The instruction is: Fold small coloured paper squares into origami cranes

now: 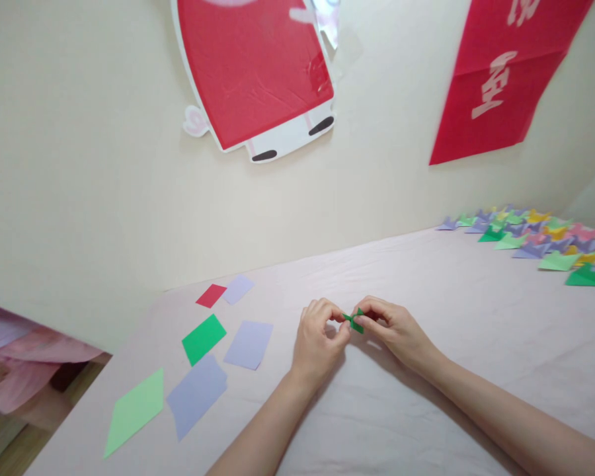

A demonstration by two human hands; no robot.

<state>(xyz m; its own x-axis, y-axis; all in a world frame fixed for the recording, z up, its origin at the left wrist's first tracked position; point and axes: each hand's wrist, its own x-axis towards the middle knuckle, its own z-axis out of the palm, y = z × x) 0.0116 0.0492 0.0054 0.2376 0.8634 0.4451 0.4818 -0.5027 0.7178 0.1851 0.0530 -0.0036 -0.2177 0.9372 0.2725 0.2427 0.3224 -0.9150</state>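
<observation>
A small folded piece of green paper (357,324) is pinched between my two hands just above the table. My left hand (321,334) grips its left end with thumb and index finger. On the other side, my right hand (391,329) holds the right part between thumb and fingertips. Parts of the folded paper are covered by the fingers, so its full shape cannot be made out. To the left of my hands lie flat paper sheets: a green one (204,340), a light green one (135,411), a red one (211,295) and several lavender ones (248,344).
Many folded paper pieces (558,261) in several colours stand in rows at the table's right rear. A pale cloth (401,430) covers the table, which meets the wall behind. Red decorations (258,66) hang there. Another person's pink clothing (30,357) shows beyond the left edge.
</observation>
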